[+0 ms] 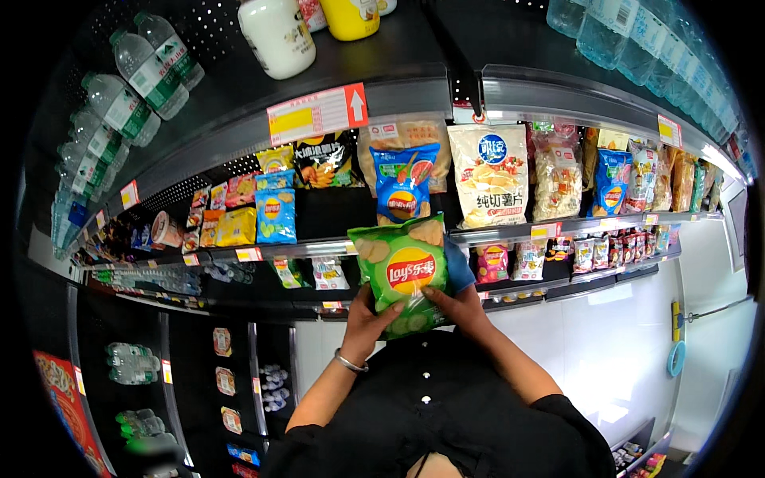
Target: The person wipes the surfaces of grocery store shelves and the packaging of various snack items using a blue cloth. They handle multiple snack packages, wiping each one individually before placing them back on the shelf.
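The green potato-chip bag (410, 275) is held in front of the person's chest, before the shelves, its printed front turned up to the camera. It shows pictures of chips at the upper part and cucumber slices at the lower part, with a red and yellow round mark between. The left hand (368, 320) grips the lower left side of this bag, and the right hand (464, 311) grips the lower right side, with its thumb lying on the front. The other fingers of both hands are partly hidden by the bag. Behind its right edge, close to the right hand, a dark blue item (458, 267) shows; I cannot tell what it is. On the left wrist there is a silver bracelet (351, 362), and the person wears a black shirt (446, 398).

Just beyond the green bag, on the middle shelf, stands a blue chip bag (405, 171), and to the right of it a bigger white chip bag (488, 175). To the left are a black snack bag (325, 163), a light blue bag (275, 215) and a yellow bag (236, 228). On the shelf below, a pink bag (492, 264) stands at the right. The top shelf carries a white jar (276, 38), a yellow container (351, 17), and, at the far left, water bottles with green and white labels (149, 77).
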Demonstrator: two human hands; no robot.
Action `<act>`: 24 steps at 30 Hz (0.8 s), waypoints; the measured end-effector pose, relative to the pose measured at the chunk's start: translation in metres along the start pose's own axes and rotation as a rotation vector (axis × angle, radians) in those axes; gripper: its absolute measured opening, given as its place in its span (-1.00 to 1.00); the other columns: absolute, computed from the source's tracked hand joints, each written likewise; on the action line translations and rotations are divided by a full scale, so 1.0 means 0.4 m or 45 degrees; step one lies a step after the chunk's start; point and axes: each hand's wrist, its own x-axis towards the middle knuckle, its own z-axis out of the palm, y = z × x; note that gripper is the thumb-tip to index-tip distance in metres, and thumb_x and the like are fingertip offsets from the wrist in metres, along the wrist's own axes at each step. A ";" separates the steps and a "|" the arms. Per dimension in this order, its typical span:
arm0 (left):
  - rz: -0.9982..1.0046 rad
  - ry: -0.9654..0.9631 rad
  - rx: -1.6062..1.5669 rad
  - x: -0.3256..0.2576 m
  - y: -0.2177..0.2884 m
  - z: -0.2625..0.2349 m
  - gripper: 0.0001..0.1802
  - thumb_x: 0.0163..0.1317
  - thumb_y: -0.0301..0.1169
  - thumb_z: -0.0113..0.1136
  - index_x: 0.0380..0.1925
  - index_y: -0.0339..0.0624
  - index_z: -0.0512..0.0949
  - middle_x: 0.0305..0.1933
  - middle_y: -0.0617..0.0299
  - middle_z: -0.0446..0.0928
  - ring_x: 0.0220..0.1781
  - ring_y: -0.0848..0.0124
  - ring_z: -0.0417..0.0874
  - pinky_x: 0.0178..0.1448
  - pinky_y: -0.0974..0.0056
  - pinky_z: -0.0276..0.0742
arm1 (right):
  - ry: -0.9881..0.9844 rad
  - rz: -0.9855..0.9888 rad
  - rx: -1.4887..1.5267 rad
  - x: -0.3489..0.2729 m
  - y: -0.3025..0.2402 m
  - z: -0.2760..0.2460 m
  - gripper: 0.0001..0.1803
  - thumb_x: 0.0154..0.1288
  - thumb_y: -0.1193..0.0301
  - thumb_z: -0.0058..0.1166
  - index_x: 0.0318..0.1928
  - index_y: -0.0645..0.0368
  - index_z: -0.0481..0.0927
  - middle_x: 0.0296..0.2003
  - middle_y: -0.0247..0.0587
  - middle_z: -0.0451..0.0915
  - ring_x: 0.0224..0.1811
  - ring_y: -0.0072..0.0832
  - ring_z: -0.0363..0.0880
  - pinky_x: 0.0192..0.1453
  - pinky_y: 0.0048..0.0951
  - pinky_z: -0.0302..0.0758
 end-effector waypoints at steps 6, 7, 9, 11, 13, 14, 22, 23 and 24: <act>-0.320 -0.038 -0.461 -0.022 -0.023 -0.018 -0.32 0.21 -0.36 0.44 0.28 -0.27 0.35 0.20 0.15 0.53 0.24 0.33 0.54 0.32 0.22 0.45 | -0.004 0.035 -0.074 -0.043 -0.006 0.014 -0.20 0.28 0.50 0.31 0.45 0.18 0.19 0.31 -0.20 0.40 0.37 -0.41 0.32 0.44 -0.33 0.25; -0.413 -0.018 -0.524 -0.026 -0.026 -0.018 -0.35 0.22 -0.38 0.42 0.27 -0.26 0.37 0.20 0.15 0.54 0.24 0.32 0.55 0.32 0.21 0.46 | -0.004 -0.025 -0.151 -0.045 -0.008 0.018 -0.30 0.39 0.39 0.23 0.44 0.21 0.21 0.29 -0.20 0.41 0.36 -0.43 0.30 0.44 -0.35 0.24; -0.411 -0.010 -0.591 -0.034 -0.033 -0.021 -0.44 0.25 -0.43 0.38 0.23 -0.24 0.43 0.17 0.16 0.57 0.21 0.33 0.58 0.30 0.19 0.49 | 0.237 0.239 -0.011 -0.051 0.011 -0.002 -0.36 0.47 0.28 0.13 0.42 0.23 0.23 0.27 -0.20 0.42 0.34 -0.44 0.31 0.43 -0.36 0.24; -0.371 0.024 -0.616 -0.035 -0.044 -0.018 -0.55 0.28 -0.49 0.33 0.17 -0.23 0.50 0.12 0.18 0.62 0.16 0.32 0.63 0.27 0.17 0.53 | 0.406 0.251 -0.092 -0.048 -0.007 -0.004 -0.41 0.57 0.14 -0.06 0.40 0.26 0.28 0.24 -0.22 0.43 0.29 -0.46 0.33 0.41 -0.38 0.25; -0.402 0.027 -0.638 -0.033 -0.057 -0.020 -0.52 0.29 -0.54 0.29 0.21 -0.18 0.46 0.16 0.16 0.59 0.18 0.27 0.62 0.26 0.11 0.57 | 0.187 -0.206 -0.456 -0.022 -0.006 -0.039 -0.41 0.51 0.25 0.03 0.40 0.29 0.29 0.33 0.00 0.35 0.37 -0.21 0.32 0.44 -0.25 0.22; -0.418 0.029 -0.650 -0.032 -0.061 -0.020 -0.51 0.30 -0.56 0.27 0.23 -0.16 0.44 0.18 0.14 0.58 0.19 0.24 0.62 0.25 0.07 0.59 | 0.080 -0.426 -0.774 -0.001 -0.021 -0.044 -0.39 0.45 0.30 0.10 0.40 0.29 0.29 0.38 0.10 0.30 0.42 -0.10 0.29 0.46 -0.18 0.20; -0.412 0.114 -0.752 -0.028 -0.043 -0.010 -0.59 0.30 -0.49 0.31 0.15 -0.17 0.51 0.09 0.24 0.62 0.10 0.36 0.64 0.18 0.20 0.59 | -0.347 -0.504 -1.459 -0.018 -0.069 0.070 -0.19 0.15 0.43 0.28 0.44 -0.09 0.31 0.53 -0.17 0.07 0.57 -0.04 0.01 0.50 0.10 0.08; -0.408 0.139 -0.745 -0.024 -0.051 -0.022 -0.60 0.30 -0.48 0.31 0.14 -0.17 0.52 0.09 0.24 0.62 0.09 0.37 0.65 0.16 0.21 0.59 | -0.407 -0.503 -1.474 -0.028 -0.071 0.071 -0.19 0.15 0.43 0.28 0.44 -0.08 0.31 0.54 -0.17 0.07 0.57 -0.05 0.01 0.50 0.09 0.08; -0.404 0.163 -0.738 -0.020 -0.058 -0.036 -0.60 0.30 -0.48 0.31 0.14 -0.17 0.52 0.08 0.25 0.62 0.08 0.37 0.65 0.15 0.21 0.59 | -0.467 -0.503 -1.490 -0.037 -0.075 0.073 -0.18 0.14 0.42 0.29 0.44 -0.08 0.31 0.54 -0.18 0.07 0.58 -0.06 0.00 0.50 0.09 0.08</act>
